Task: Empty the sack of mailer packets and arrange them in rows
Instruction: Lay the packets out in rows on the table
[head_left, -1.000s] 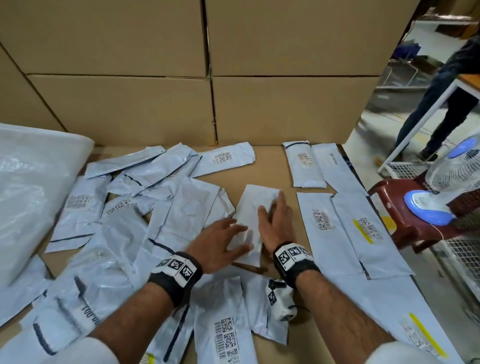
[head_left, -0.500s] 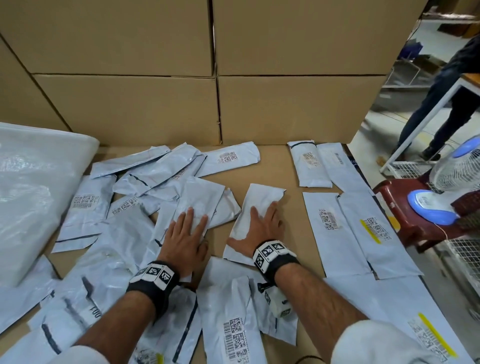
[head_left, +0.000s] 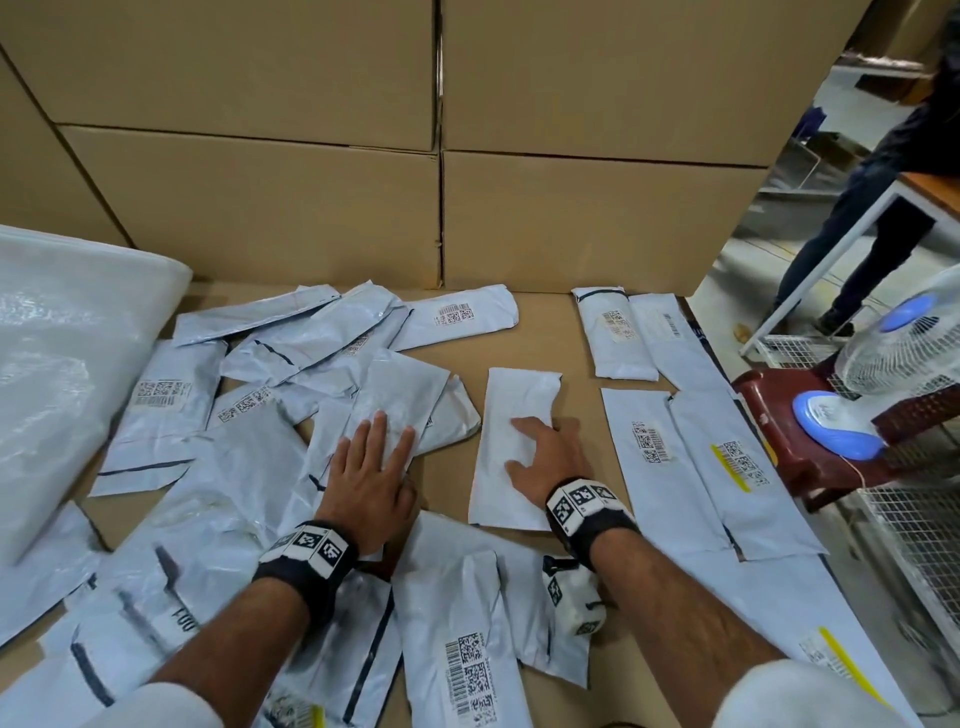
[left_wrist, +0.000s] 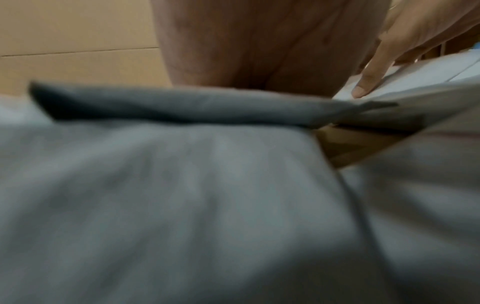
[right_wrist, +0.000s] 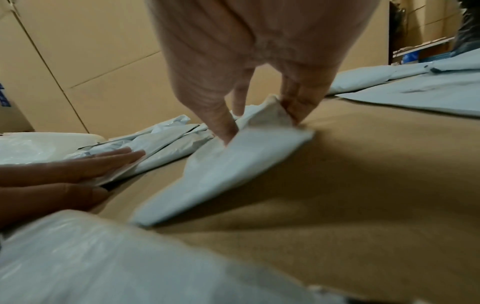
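A plain white mailer packet (head_left: 511, 415) (right_wrist: 221, 174) lies on the cardboard top (head_left: 561, 322) at centre. My right hand (head_left: 540, 457) (right_wrist: 259, 115) pinches its right edge, thumb on top and fingers curled under, so that edge is lifted. My left hand (head_left: 374, 462) (right_wrist: 78, 166) lies flat with straight fingers on a grey packet (head_left: 400, 400) at the edge of a loose pile (head_left: 249, 374). The big translucent sack (head_left: 67, 364) lies at far left. Laid-out packets (head_left: 654, 452) stand side by side at the right.
Stacked cardboard boxes (head_left: 332, 208) wall off the back. More packets (head_left: 457, 634) overlap near my forearms. The surface ends at the right, where a red stool (head_left: 779, 447) carries a fan (head_left: 893, 353). A person's legs (head_left: 852, 228) stand beyond by a table.
My left hand left the white packet and moved left onto the grey packet in the pile. My right hand shifted from flat on the white packet to pinching its right edge.
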